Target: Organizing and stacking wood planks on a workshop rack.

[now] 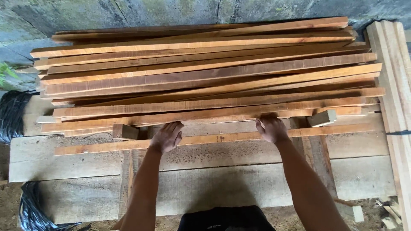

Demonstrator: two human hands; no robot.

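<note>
**Hands at the front edge of a slat stack**

Left hand (pixel 167 137) and right hand (pixel 271 128) reach under the front edge of the stack of orange-brown wooden slats (pixel 205 72), fingers curled against the lowest slats; a full grasp cannot be confirmed. A single slat (pixel 214 139) lies below both hands across grey planks (pixel 239 188). Pale boards (pixel 396 85) stand at right.

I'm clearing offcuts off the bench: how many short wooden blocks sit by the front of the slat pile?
2. One block lies left of the left hand; another block lies right of the right hand. Others may be hidden under the slats.
</note>
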